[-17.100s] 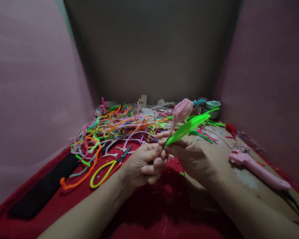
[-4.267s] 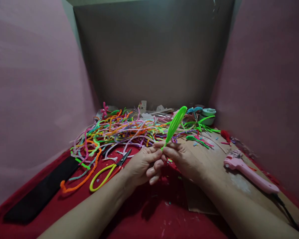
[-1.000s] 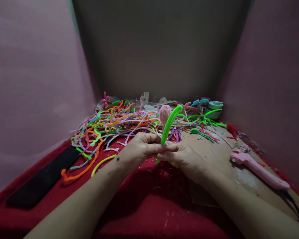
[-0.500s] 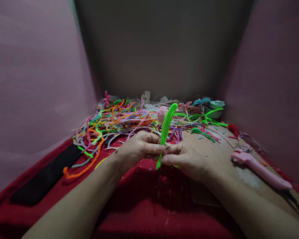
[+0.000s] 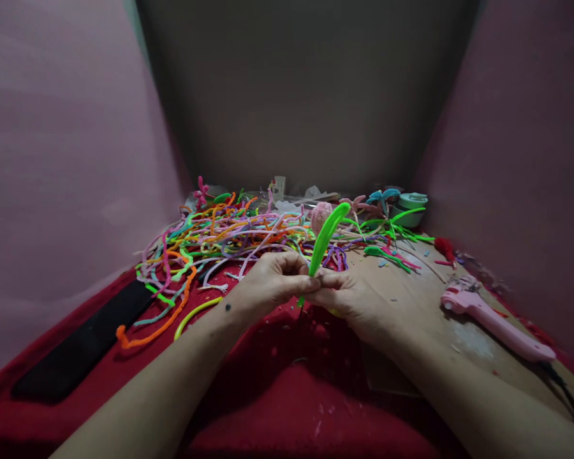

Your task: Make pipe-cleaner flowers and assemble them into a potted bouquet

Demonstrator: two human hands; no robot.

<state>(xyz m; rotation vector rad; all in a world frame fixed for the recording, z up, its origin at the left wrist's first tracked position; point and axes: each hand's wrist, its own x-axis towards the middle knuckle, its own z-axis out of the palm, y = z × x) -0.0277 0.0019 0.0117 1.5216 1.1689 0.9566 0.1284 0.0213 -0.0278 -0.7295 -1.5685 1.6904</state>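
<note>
Between my hands, above the red cloth, stands a bright green leaf of pipe cleaners (image 5: 326, 239), tilted to the right at its tip. My left hand (image 5: 282, 277) pinches it low down with thumb and fingers. From the other side my right hand (image 5: 342, 294) closes on its lower end, fingertips touching those of the left. A round pink fuzzy ball (image 5: 321, 217) shows just behind the leaf; whether it is joined to it I cannot tell. A short stem end pokes out below the fingers.
Tangled coloured pipe cleaners (image 5: 239, 229) cover the back. A black flat object (image 5: 81, 344) lies at left. On the right board (image 5: 425, 306) rests a pink glue gun (image 5: 497, 319) with a cord. Pipe-cleaner flowers (image 5: 382, 199) and a mint container (image 5: 411, 210) stand at back right.
The green leaf has tilted further right and its lower end is now mostly covered by my fingers. My right hand has shifted slightly up and left. The view has moved a little.
</note>
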